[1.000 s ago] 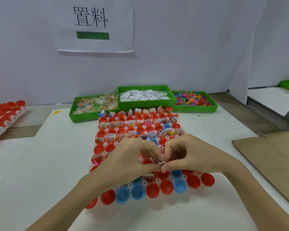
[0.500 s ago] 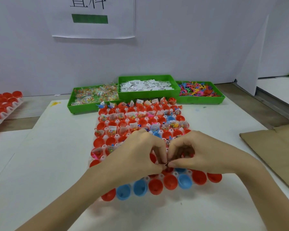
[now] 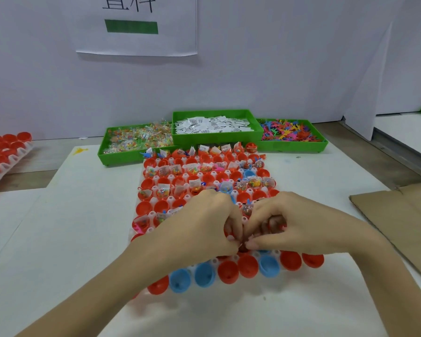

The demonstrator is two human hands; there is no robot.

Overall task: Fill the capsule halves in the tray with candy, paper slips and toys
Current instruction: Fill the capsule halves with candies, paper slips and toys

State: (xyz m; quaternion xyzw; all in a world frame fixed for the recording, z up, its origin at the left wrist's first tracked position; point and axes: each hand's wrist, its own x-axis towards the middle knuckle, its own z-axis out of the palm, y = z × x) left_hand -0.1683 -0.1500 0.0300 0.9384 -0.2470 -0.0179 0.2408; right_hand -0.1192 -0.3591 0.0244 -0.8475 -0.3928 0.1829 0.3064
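Broadly, little changes across the last second: the white tabletop (image 3: 78, 239) carries the same layout, and only the head camera tips a bit lower, so the sign on the far wall slides toward the top edge and the scene looks nearer. The tray (image 3: 204, 265) of capsule halves sits in the middle of the tabletop, its far rows already stuffed with candy packets, slips and toys, while the nearest row of red and blue halves (image 3: 204, 276) looks unfilled apart from a speck or two. Beyond it stand three green bins: candy (image 3: 136, 139) on the left, paper slips (image 3: 212, 124) in the centre, toys (image 3: 289, 132) on the right. A second tray of red halves (image 3: 3, 152) lies at the far left and a cardboard sheet (image 3: 399, 215) at the right. Both hands stay over the tray's near-middle rows, as they were a second ago. The left hand (image 3: 204, 227) and right hand (image 3: 294, 227) meet fingertip to fingertip, fingers curled, pinching some small item between them; it is too hidden to name, though a slip seems likely. That they hold the same spot suggests this piece is fiddly, perhaps being folded or separated, so the fill is stalled around the middle, with the near rows left to do.
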